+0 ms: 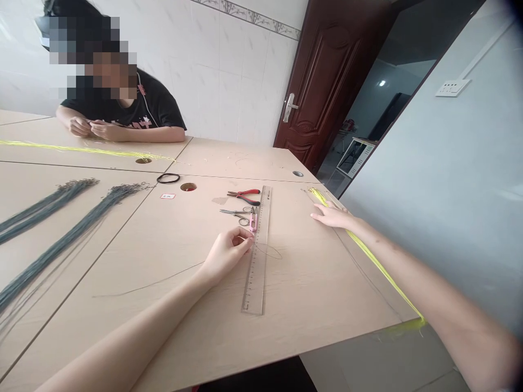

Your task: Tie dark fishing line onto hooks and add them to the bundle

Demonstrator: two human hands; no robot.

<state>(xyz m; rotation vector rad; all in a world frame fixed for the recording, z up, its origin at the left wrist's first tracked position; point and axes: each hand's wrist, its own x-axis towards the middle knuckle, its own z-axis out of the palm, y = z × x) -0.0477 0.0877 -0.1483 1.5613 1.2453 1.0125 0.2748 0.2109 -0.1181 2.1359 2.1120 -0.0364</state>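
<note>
My left hand point(231, 250) is closed in a pinch on a thin dark cord point(151, 283). One length of the cord trails left across the table, and a loop of it lies over the clear ruler point(257, 261). My right hand point(333, 215) rests at the right side of the table, fingers stretched over a bundle of yellow cords point(384, 267) that runs down past the table edge. Just beyond my left hand lie small scissors point(241, 213), a pink-handled snipping tool point(253, 220) and red-and-black pliers point(245, 195).
Bundles of grey-green cords point(73, 250) lie at left, and more yellow cords point(81, 148) stretch behind them. A black band point(168, 178), a small label point(168, 196) and a tape roll point(298, 173) are on the table point(196, 337). Another person point(134, 114) sits across.
</note>
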